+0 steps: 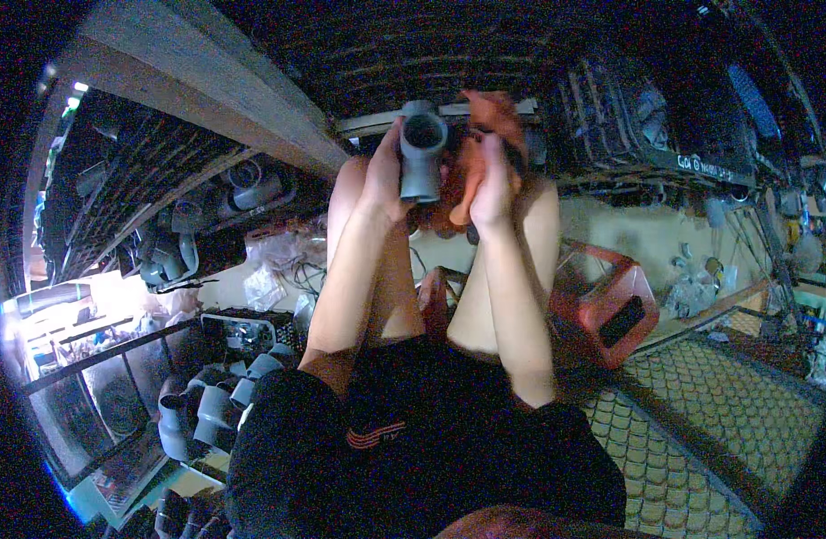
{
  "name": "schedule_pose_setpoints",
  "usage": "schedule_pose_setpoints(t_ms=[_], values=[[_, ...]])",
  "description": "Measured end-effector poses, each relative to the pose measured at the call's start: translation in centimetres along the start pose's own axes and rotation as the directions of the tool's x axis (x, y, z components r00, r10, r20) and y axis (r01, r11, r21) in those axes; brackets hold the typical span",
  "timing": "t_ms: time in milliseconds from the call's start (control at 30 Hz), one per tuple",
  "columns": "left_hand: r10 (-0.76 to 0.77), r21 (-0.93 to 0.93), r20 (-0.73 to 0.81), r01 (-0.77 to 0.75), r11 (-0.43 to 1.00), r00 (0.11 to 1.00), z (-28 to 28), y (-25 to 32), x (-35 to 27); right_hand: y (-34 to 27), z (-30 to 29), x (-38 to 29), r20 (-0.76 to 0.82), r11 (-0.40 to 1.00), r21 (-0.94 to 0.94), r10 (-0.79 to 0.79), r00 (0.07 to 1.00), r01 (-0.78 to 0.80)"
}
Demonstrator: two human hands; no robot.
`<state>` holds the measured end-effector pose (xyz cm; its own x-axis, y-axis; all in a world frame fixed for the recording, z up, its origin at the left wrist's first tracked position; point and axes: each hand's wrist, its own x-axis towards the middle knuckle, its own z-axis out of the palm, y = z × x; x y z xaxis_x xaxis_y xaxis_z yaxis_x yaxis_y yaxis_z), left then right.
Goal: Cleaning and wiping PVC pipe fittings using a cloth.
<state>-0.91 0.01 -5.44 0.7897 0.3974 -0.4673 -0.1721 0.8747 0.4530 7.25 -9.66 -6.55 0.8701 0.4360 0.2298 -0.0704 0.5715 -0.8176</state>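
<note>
My left hand (385, 172) grips a grey plastic pipe tee fitting (421, 172) by its left side. One round opening of the tee faces up towards me. Just right of it, my right hand (492, 185) holds an orange cloth (497, 124), which hangs over and below the fingers and is blurred. A narrow gap shows between the cloth and the tee. Both hands are above my knees. Whether the cloth touches the fitting's far side cannot be told.
More grey pipe fittings (214, 414) are piled at lower left, and others (251, 185) lie on a dark rack at upper left. A red plastic object (622, 313) stands right of my leg. Wire mesh (682, 431) spans the lower right. A beam (217, 87) crosses the upper left.
</note>
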Motion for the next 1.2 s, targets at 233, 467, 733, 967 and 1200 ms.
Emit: schedule_pose_setpoints(t_ms=[233,467,733,967,1200], values=[[0.239,0.113,-0.173,-0.222,0.968,0.955,3.5,0.4,-2.1,1.1,1.1,-2.3,0.278,0.865,-0.502,0.185,0.943,-0.022],[0.803,0.691,0.105,-0.624,0.366,0.587,-1.1,-1.2,1.1,2.4,1.0,-2.7,0.237,0.665,-0.666,-0.240,0.941,0.337],[0.890,0.703,0.252,-0.703,0.101,0.380,1.9,-1.8,-1.2,2.2,0.2,-2.4,0.252,0.705,-0.654,-0.142,0.957,0.276],[0.901,0.699,0.254,-0.711,0.080,0.351,0.3,-2.0,-0.3,2.9,0.7,-3.2,0.131,0.924,-0.380,0.101,0.986,-0.044],[0.933,0.732,0.326,-0.665,-0.146,0.155,1.9,-2.6,-0.6,4.6,-0.8,-3.2,0.115,0.947,-0.238,0.248,0.962,-0.215]])
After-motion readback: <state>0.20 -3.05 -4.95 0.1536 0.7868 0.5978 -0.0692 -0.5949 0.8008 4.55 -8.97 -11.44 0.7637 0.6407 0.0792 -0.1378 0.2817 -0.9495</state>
